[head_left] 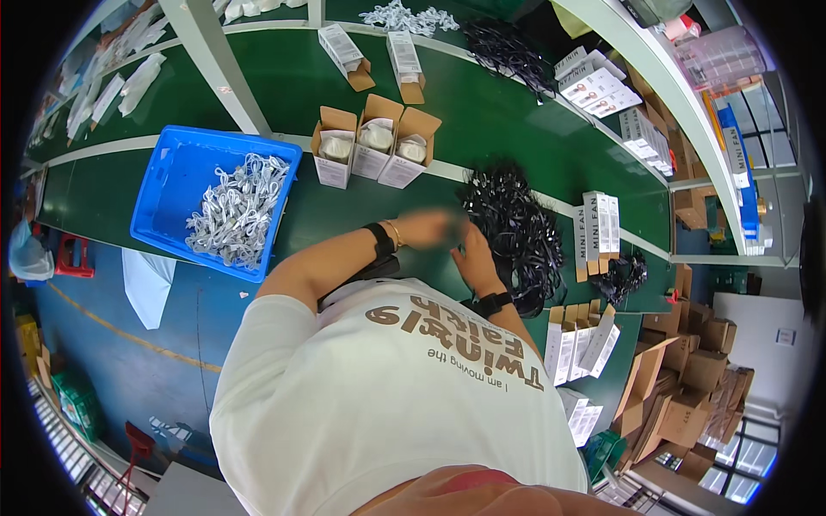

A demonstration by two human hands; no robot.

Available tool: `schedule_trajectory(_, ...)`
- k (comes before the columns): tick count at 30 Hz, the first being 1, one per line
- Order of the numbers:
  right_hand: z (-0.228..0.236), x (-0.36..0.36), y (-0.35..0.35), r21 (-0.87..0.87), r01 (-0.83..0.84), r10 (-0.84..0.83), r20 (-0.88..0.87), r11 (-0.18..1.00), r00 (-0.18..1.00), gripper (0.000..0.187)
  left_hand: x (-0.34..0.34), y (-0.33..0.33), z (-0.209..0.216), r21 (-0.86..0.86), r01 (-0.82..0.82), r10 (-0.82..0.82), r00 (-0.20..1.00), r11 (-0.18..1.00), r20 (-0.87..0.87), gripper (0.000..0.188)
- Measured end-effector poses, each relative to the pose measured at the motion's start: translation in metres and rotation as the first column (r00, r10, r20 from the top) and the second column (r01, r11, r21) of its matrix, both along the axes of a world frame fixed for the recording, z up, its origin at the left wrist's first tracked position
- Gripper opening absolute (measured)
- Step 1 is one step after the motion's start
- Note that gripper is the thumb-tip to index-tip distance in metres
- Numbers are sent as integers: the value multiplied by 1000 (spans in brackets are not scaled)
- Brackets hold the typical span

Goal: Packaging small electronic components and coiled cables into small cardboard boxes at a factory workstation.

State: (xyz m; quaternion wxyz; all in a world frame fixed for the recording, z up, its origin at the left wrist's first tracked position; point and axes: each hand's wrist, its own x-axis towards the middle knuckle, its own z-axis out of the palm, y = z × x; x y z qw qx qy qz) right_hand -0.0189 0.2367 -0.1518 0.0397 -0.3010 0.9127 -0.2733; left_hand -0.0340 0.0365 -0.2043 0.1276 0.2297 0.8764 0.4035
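My left hand (424, 230) and my right hand (472, 261) meet over the green table, just in front of my chest. The fingers of both are drawn in around a dark, blurred spot between them; whatever they hold there is too smeared to make out. Right beside my right hand lies a big heap of shiny black cords (516, 245). Beyond my hands stand three open small boxes, the left (334, 148), the middle (376, 138) and the right (410, 151), each with a whitish wrapped item inside.
A blue bin (148, 219) with white cables (238, 211) stands at the left. Upright boxes (596, 228) and a smaller black cord bundle (621, 277) are at the right, open boxes (578, 344) nearer me. White posts (215, 64) and a ledge cross behind; cartons (688, 404) pile up far right.
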Motion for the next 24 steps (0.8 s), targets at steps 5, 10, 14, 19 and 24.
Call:
schedule_trajectory(5, 13, -16, 16, -80, 306, -257, 367, 949, 894, 35, 9, -55, 139, 867, -193, -281, 894, 459, 348, 14)
schedule_trajectory(10, 27, -17, 82, -210, 487, -399, 352, 848, 847, 27, 35, -143, 156, 968, -227, 118, 964, -102, 239, 14)
schedule_trajectory(14, 73, -9, 132, -26, 435, -435, -88, 900, 896, 23, 76, -186, 149, 867, -472, 416, 829, 161, 374, 14)
schedule_trajectory(19, 212, 16, 82, -563, 425, -547, -59, 709, 835, 28, 99, -181, 124, 165, -514, 472, 849, 842, 240, 15)
schedule_trajectory(24, 287, 28, 2, -654, 160, -342, -161, 740, 926, 30, 70, -125, 149, 228, -245, 303, 915, 942, -265, 54)
